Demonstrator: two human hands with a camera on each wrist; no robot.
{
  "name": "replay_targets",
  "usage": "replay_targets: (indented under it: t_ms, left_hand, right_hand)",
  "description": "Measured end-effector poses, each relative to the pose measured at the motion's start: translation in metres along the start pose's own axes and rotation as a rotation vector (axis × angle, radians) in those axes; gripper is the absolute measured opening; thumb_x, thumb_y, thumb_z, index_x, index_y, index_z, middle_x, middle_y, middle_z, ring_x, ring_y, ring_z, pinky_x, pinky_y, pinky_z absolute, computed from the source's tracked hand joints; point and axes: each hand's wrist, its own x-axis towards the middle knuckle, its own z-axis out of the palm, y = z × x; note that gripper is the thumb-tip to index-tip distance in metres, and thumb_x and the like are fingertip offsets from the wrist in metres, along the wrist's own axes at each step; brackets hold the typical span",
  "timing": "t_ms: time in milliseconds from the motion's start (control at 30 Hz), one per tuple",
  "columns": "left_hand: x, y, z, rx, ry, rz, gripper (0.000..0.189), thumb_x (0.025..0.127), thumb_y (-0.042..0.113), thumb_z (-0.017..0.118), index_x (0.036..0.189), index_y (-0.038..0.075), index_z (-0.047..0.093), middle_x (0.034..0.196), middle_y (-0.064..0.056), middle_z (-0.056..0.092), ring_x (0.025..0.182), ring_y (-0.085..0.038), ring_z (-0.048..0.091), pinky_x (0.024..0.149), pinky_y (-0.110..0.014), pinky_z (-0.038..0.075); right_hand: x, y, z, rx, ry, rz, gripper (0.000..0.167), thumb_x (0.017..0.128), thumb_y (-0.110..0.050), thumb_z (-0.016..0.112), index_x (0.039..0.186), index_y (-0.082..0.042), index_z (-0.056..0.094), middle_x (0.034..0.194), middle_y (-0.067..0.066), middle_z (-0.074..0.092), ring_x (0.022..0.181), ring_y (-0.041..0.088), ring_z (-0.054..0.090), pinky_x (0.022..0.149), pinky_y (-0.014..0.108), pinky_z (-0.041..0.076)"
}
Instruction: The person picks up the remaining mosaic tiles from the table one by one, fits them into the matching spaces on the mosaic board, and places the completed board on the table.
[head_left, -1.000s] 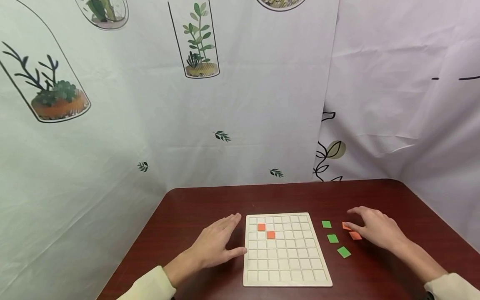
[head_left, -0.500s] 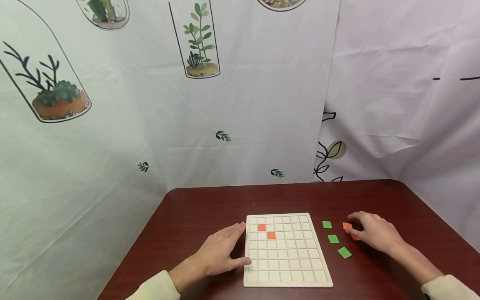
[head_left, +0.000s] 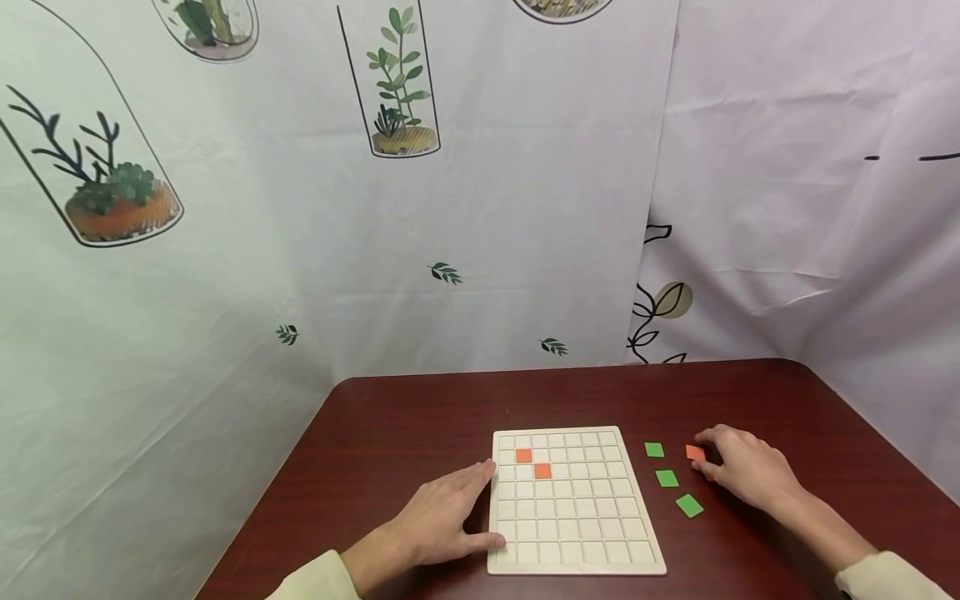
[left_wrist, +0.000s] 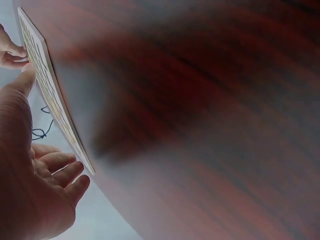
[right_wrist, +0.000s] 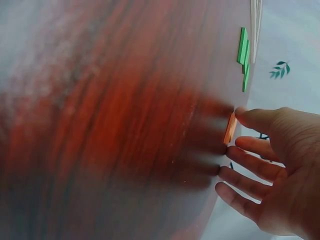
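Drawn nearer along the left edge of the board since a second ago, the left hand now sets thumb and fingertips at that edge, fingers straight, thumb spread, gripping nothing. The right hand, also shifted slightly nearer, arches over two loose orange tiles, fingers softly bent and spaced apart; whether it pinches one, we cannot tell. One shows by the fingertips, the other mostly hidden by the thumb. Three green tiles lie between that hand and the board, where two placed orange tiles sit in cells meeting corner to corner, toward the far left. All rests on the dark red table, before a plant-printed cloth.

We judge the thin, flat tiles the main risk: with so little edge to catch, one could skid or knock its close neighbour. A low pass leftward could scatter the green ones, and a firm left push could skew the board.
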Motion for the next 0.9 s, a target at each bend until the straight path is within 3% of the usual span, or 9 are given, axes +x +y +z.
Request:
replay_targets:
  t_ms: [267, 900]
  left_hand:
    - [-0.0019, 0.0005, 0.0046, -0.01, -0.014, 0.007, 0.107, 0.091, 0.081, 0.06, 0.164, 0.006, 0.04, 0.165, -0.009, 0.045, 0.145, -0.024, 0.052, 0.107, -0.046, 0.052]
    - [-0.003, 0.0004, 0.0094, 0.008, 0.004, 0.032, 0.105, 0.092, 0.082, 0.058, 0.163, 0.006, 0.042, 0.165, -0.009, 0.045, 0.145, -0.024, 0.052, 0.106, -0.045, 0.053]
  right_hand:
    - [-0.0008, -0.0006, 0.0026, 0.001, 0.017, -0.001, 0.034, 0.084, -0.015, 0.088, 0.11, 0.003, 0.077, 0.112, 0.019, 0.073, 0.095, 0.041, 0.071, 0.066, 0.061, 0.055]
    - [-0.0031, 0.0008, 0.007, 0.032, 0.063, -0.02, 0.019, 0.084, -0.011, 0.087, 0.1, -0.004, 0.079, 0.106, 0.012, 0.073, 0.09, 0.036, 0.07, 0.065, 0.057, 0.056]
